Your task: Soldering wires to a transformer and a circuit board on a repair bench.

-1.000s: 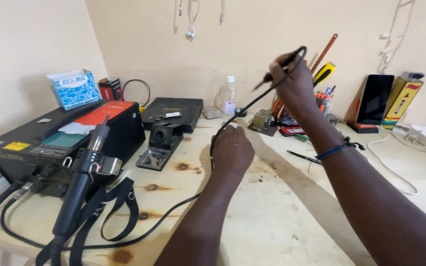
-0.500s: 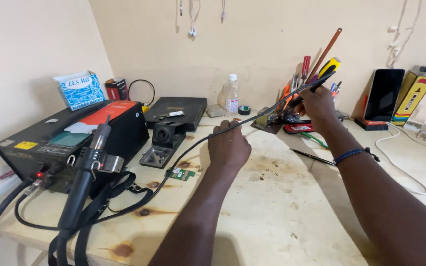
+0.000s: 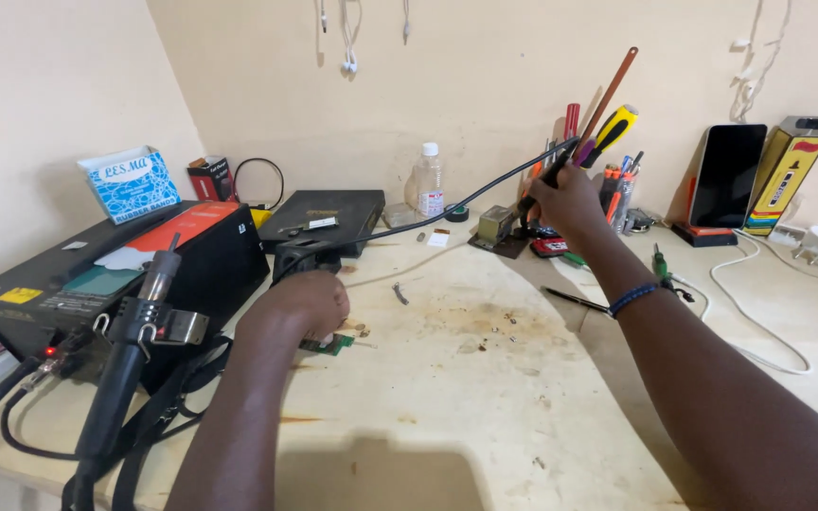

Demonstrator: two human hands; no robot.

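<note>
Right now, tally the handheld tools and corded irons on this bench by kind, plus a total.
Black corded soldering iron in the right hand: 1
Black hot-air handle in the metal holder on the station: 1
Yellow-and-black-handled screwdriver in the tool cup: 1
Green-handled screwdriver lying on the wooden bench: 1
Total: 4

both hands (image 3: 300, 303) closed, arms outstretched

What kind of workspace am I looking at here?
Most likely a small electronics repair bench: a black rework station with a hot-air wand sits at the left, the right hand holds a soldering iron, and the left hand rests on a small green circuit board.
</note>
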